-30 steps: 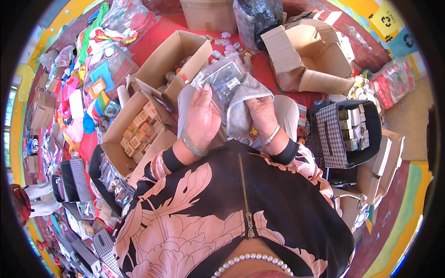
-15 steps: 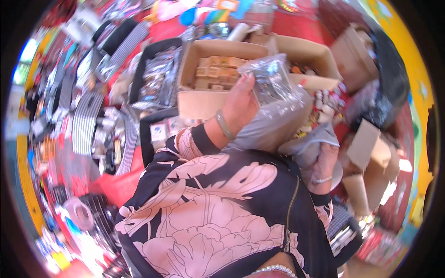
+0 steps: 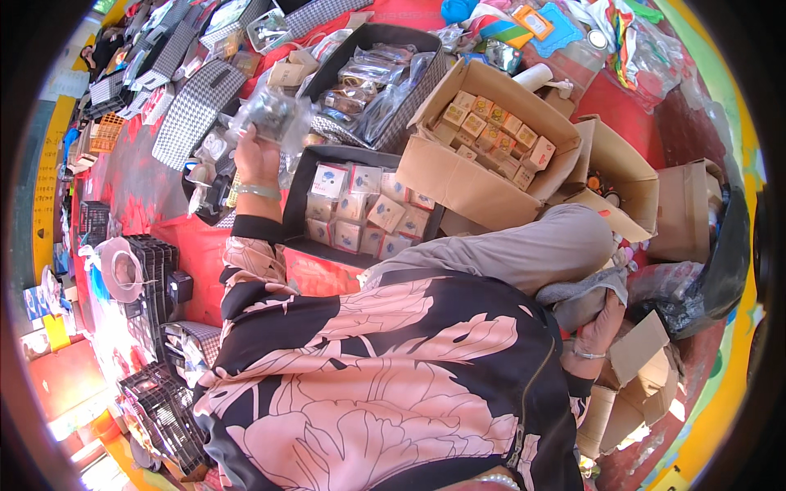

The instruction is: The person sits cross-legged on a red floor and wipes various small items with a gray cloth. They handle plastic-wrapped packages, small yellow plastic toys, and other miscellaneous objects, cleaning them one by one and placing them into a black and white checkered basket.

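Note:
Stretched out to the left, my left hand (image 3: 258, 157) grips a clear plastic bag (image 3: 277, 113) with something dark inside that is too blurred to name. Its raised spot is beside a black patterned bin (image 3: 340, 123) of plastic-wrapped goods and above a black tray (image 3: 296, 196) of small flat packets (image 3: 385, 214). Low on the right, by my bent knee in grey trousers (image 3: 508, 245), my right hand (image 3: 602, 321) is closed on a grey cloth (image 3: 580, 293). Part of its fingers is hidden behind the cloth.
A cardboard box (image 3: 434, 184) of small cartons (image 3: 485, 131) stands ahead, with a second box (image 3: 643, 221) to its right. Houndstooth bins (image 3: 190, 110) crowd the far left. Black crates (image 3: 151, 307) stand at the left, and an opened carton (image 3: 647, 360) lies near right.
My left hand has swung from the middle to the left with the plastic bag. The view has turned left. My right hand stays at the grey cloth.

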A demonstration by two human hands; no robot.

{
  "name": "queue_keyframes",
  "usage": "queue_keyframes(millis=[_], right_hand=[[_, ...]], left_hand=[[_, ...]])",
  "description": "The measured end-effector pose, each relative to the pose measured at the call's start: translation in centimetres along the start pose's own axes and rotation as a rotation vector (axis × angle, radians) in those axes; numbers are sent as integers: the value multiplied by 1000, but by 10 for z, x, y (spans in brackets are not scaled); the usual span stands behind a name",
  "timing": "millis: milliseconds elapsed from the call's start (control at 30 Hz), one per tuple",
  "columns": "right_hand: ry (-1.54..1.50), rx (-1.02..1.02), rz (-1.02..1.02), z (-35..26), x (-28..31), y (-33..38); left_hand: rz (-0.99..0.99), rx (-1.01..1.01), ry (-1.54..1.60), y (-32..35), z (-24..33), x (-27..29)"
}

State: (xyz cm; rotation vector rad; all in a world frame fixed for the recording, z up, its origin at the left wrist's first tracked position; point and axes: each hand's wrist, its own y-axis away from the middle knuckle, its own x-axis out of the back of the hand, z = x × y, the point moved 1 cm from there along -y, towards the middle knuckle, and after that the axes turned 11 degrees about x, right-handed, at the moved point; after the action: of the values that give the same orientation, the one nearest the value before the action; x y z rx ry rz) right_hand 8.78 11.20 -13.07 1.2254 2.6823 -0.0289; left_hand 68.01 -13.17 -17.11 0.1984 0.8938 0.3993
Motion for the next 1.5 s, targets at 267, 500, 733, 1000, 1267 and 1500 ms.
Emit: queue_keyframes(millis=[267, 500, 733, 1000, 1267, 1500], right_hand=[[58, -53, 145, -5, 21, 22], [37, -88, 8, 4, 13, -1], [19, -140, -123, 0, 13, 7], [73, -150, -22, 11, 19, 5], [-28, -140, -4, 4, 44, 15], [45, -31, 208, -8, 68, 23]], left_hand=[[221, 315, -643, -74, -125, 167], [551, 110, -1802, 27, -121, 167], [452, 48, -2328, 35, -147, 225], [768, 197, -1883, 33, -202, 272], [540, 344, -2178, 34, -189, 203], [122, 207, -2297, -1, -175, 177]])
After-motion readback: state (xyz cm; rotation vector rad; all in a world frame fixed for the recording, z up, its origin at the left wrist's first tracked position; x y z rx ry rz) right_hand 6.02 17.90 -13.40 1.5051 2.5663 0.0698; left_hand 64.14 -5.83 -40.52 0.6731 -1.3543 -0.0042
